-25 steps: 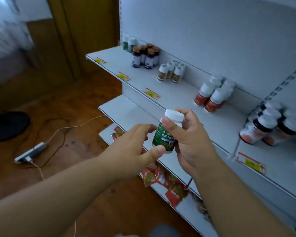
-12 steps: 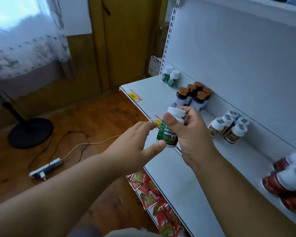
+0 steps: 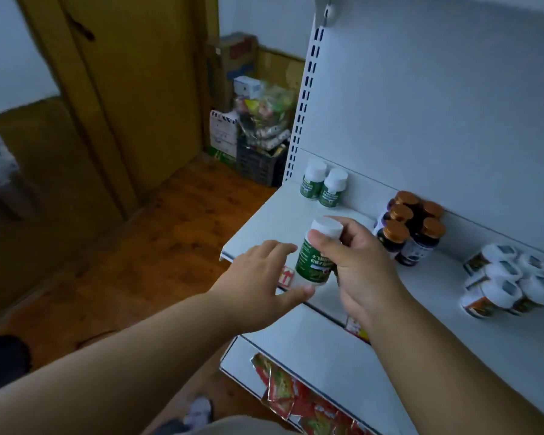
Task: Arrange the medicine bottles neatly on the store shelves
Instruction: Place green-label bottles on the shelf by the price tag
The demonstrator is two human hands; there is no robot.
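White shelf unit (image 3: 421, 105) is filling the right side, top shelf (image 3: 437, 309) running from the near-left corner off to the right. Wooden door (image 3: 132, 89) and wood floor (image 3: 170, 230) are sitting to the left; a heap of boxes and bags (image 3: 255, 120) is piling up in the far corner behind the upright.

Right hand (image 3: 358, 265) is holding a green-label bottle (image 3: 316, 259) upright over the front-left part of the top shelf — thumb across the neck just under the white cap, fingers curled round the far side. Whether the bottle's base is touching the shelf, cannot tell.

Left hand (image 3: 261, 277) is hovering just beside the bottle on its left, fingers loosely spread, thumb tip reaching under the bottle's base, gripping nothing.

On the shelf, back row: two matching green-label bottles (image 3: 324, 186) are standing side by side at the far-left end against the back panel; a cluster of dark brown-capped bottles (image 3: 412, 227) is sitting to their right; white-capped bottles with orange labels (image 3: 509, 281) are grouped further right — these are looking tilted, but lens warp is strong there.

Red packets (image 3: 296, 400) are lying on the lower shelf.
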